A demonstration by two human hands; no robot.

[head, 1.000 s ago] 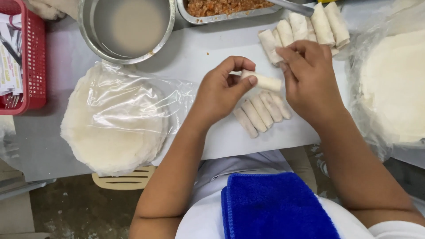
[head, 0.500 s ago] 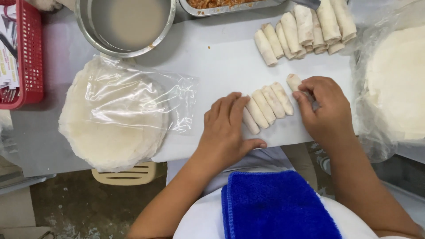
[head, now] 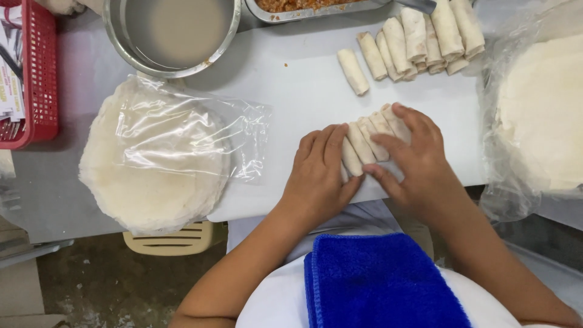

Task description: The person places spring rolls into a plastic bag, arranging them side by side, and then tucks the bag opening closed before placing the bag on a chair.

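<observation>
A short row of pale rolled spring rolls [head: 366,138] lies on the white sheet [head: 291,91] in front of me. My left hand [head: 319,173] lies flat against the row's left end, fingers together. My right hand [head: 416,158] covers the row's right side, thumb along its near edge, pressing the rolls between both hands. A larger pile of finished rolls [head: 419,39] sits at the far edge of the sheet, with one roll [head: 353,71] lying apart to its left.
A stack of round wrappers [head: 152,164] in clear plastic lies at left, another stack [head: 543,109] at right. A metal bowl of cloudy liquid [head: 173,33] and a tray of orange filling [head: 310,6] stand at the back. A red basket [head: 36,73] sits far left. A blue towel [head: 376,282] rests on my lap.
A second ago both hands held one roll in the air. It was set down at the row's right end, and both hands have closed in on the row from either side.
</observation>
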